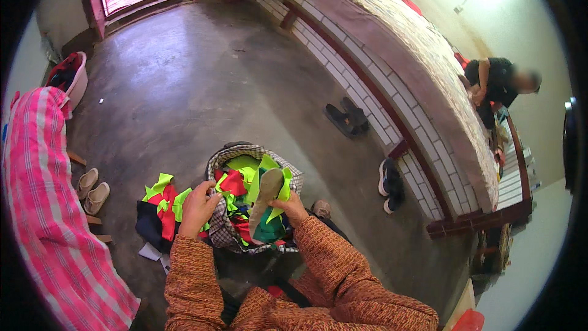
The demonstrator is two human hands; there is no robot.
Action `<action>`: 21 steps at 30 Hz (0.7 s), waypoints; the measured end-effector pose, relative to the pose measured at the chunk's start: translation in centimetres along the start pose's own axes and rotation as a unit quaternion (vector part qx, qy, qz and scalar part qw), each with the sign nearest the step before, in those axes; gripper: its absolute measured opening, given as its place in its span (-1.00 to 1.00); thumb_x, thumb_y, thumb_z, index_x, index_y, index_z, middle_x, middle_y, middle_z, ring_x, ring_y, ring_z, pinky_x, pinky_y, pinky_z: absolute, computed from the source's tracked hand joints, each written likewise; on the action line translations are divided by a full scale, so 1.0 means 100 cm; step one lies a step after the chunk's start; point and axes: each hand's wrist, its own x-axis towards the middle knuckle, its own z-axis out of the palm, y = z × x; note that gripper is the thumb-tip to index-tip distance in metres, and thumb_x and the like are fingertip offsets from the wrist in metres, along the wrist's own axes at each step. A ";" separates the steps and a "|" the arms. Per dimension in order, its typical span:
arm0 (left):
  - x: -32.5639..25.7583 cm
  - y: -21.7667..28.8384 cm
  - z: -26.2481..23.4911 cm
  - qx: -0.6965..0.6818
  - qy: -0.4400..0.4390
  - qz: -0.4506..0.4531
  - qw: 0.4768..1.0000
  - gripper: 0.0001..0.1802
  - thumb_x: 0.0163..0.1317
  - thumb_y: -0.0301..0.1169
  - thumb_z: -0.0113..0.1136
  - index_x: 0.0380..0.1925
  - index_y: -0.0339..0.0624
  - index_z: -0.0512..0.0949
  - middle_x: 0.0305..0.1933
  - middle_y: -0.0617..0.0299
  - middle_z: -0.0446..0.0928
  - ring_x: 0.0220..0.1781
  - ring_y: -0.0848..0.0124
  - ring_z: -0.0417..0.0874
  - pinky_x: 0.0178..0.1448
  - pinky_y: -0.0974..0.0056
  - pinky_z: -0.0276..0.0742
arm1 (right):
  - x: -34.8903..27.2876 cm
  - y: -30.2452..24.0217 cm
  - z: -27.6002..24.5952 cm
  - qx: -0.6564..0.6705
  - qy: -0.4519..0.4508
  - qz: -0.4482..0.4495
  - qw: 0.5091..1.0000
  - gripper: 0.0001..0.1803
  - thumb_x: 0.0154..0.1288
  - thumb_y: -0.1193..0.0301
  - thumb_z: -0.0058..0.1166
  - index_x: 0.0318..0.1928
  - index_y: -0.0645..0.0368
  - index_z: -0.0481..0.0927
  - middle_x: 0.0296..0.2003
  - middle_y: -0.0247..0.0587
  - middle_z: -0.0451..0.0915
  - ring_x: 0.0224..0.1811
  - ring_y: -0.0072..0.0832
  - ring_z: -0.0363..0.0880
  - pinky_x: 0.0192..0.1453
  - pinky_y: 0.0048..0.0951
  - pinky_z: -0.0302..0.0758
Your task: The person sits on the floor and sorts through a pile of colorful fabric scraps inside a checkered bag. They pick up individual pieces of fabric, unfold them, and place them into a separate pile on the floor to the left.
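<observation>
A black-and-white checked cloth bag stands open on the floor before me, heaped with lime-green, red and dark fabric scraps. Over its right side, my right hand grips a bundle of fabric pieces in olive-grey, lime and teal. My left hand is at the bag's left rim, thumb and fingers drawn together; a small pale bit shows at the fingertips, too small to name. Beside that hand, more scraps in lime, red and black lie on the floor.
At left, a pink plaid cloth drapes a low piece of furniture; beige shoes sit beside it. A pink basin holds clothes. Black slippers and dark shoes lie near the brick-sided bed, where another person sits.
</observation>
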 end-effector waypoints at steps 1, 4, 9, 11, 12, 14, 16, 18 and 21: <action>0.000 -0.001 0.007 -0.027 -0.005 0.001 1.000 -0.61 0.05 -0.27 0.26 -0.12 -0.18 0.51 -0.24 0.03 0.58 -0.25 0.14 0.63 -0.18 0.17 0.50 | -0.004 -0.006 -0.001 0.038 0.000 0.001 0.999 -0.53 -0.02 0.58 0.18 -0.01 0.21 0.47 -0.16 -0.25 0.58 -0.15 -0.43 0.56 -0.06 -0.36 0.52; 0.008 0.003 0.021 -0.026 -0.032 0.048 0.998 -0.61 0.05 -0.29 0.26 -0.11 -0.18 0.52 -0.26 0.01 0.59 -0.32 0.15 0.63 -0.20 0.18 0.50 | -0.014 -0.035 0.011 0.180 -0.007 -0.029 0.983 -0.49 -0.03 0.53 0.17 0.03 0.20 0.42 -0.16 -0.21 0.57 -0.16 -0.37 0.57 -0.05 -0.32 0.54; 0.014 0.004 0.037 -0.085 -0.053 0.082 0.992 -0.66 0.12 -0.34 0.18 -0.08 -0.19 0.51 -0.22 -0.02 0.59 -0.23 0.15 0.63 -0.14 0.19 0.50 | -0.013 -0.023 0.005 0.254 -0.021 0.010 0.967 -0.43 -0.09 0.32 0.15 0.00 0.28 0.44 -0.17 -0.09 0.57 -0.15 -0.21 0.57 0.03 -0.18 0.53; 0.019 -0.005 0.042 -0.110 -0.064 0.139 0.982 -0.68 0.15 -0.38 0.14 -0.07 -0.17 0.51 -0.21 -0.01 0.59 -0.17 0.21 0.63 -0.08 0.24 0.48 | -0.011 -0.016 0.009 0.252 -0.021 0.013 0.967 -0.26 -0.18 0.23 0.14 0.11 0.27 0.35 -0.06 -0.03 0.50 -0.06 -0.11 0.53 0.12 -0.09 0.47; 0.016 -0.001 0.043 -0.139 -0.098 0.089 0.981 -0.70 0.16 -0.40 0.13 -0.08 -0.18 0.51 -0.21 0.04 0.59 -0.14 0.27 0.62 -0.05 0.27 0.47 | -0.016 -0.023 0.018 0.235 0.006 -0.009 0.972 -0.27 -0.17 0.22 0.12 0.10 0.26 0.35 -0.06 -0.05 0.51 -0.04 -0.12 0.52 0.15 -0.12 0.44; 0.015 0.010 0.050 -0.243 -0.170 0.017 0.955 -0.71 0.22 -0.43 0.11 -0.05 -0.24 0.49 -0.13 0.20 0.57 -0.06 0.45 0.55 0.02 0.34 0.44 | -0.014 -0.021 0.012 0.221 -0.005 -0.032 0.975 -0.28 -0.15 0.19 0.10 0.11 0.22 0.36 -0.05 -0.09 0.52 -0.03 -0.18 0.52 0.14 -0.17 0.46; 0.011 0.029 0.047 -0.336 -0.172 0.009 0.926 -0.68 0.24 -0.41 0.12 -0.02 -0.29 0.47 -0.07 0.23 0.54 -0.02 0.48 0.52 0.06 0.36 0.42 | -0.012 -0.023 0.014 0.255 -0.015 -0.027 0.966 -0.27 -0.13 0.13 0.13 0.12 0.20 0.37 -0.04 -0.12 0.52 -0.03 -0.24 0.54 0.07 -0.23 0.51; 0.013 0.036 0.047 -0.384 -0.185 0.015 0.904 -0.59 0.28 -0.37 0.10 0.09 -0.30 0.39 0.03 0.22 0.50 0.05 0.51 0.49 0.14 0.39 0.37 | -0.015 -0.020 0.009 0.257 -0.024 -0.036 0.965 -0.27 -0.14 0.12 0.16 0.09 0.21 0.40 -0.07 -0.11 0.55 -0.09 -0.24 0.57 0.01 -0.24 0.56; 0.013 0.048 0.041 -0.395 -0.172 0.032 0.902 -0.54 0.30 -0.34 0.06 0.17 -0.27 0.35 0.06 0.20 0.49 0.10 0.50 0.47 0.19 0.38 0.34 | -0.012 -0.013 -0.001 0.267 -0.025 -0.024 0.963 -0.28 -0.19 0.22 0.17 0.08 0.23 0.40 -0.08 -0.11 0.55 -0.09 -0.22 0.57 0.06 -0.21 0.53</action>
